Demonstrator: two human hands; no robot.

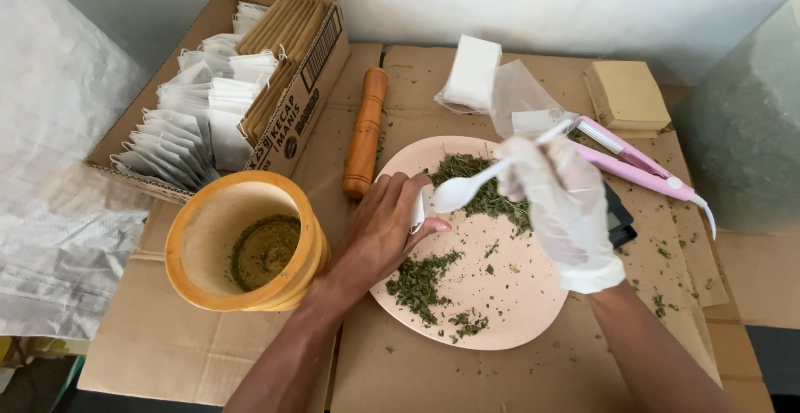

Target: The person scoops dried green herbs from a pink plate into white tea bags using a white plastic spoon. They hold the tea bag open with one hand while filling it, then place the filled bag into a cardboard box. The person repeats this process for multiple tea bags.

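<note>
My left hand [379,230] is bare and pinches a small white paper sachet [419,207] at the left rim of a pale pink plate [517,313]. My right hand [560,205], in a thin clear glove, holds a white plastic spoon [467,188] whose bowl points at the sachet's mouth. Crumbled dried green leaves [479,184] lie in a heap at the top of the plate, with a smaller heap [421,280] at its lower left.
A wooden mortar [242,250] with green powder stands at left, a wooden pestle [367,130] behind it. A cardboard box [225,88] holds several white sachets. White sachet stacks [472,71], a pink heat sealer [637,163], tan envelopes [627,95] and cardboard sheets cover the back and right.
</note>
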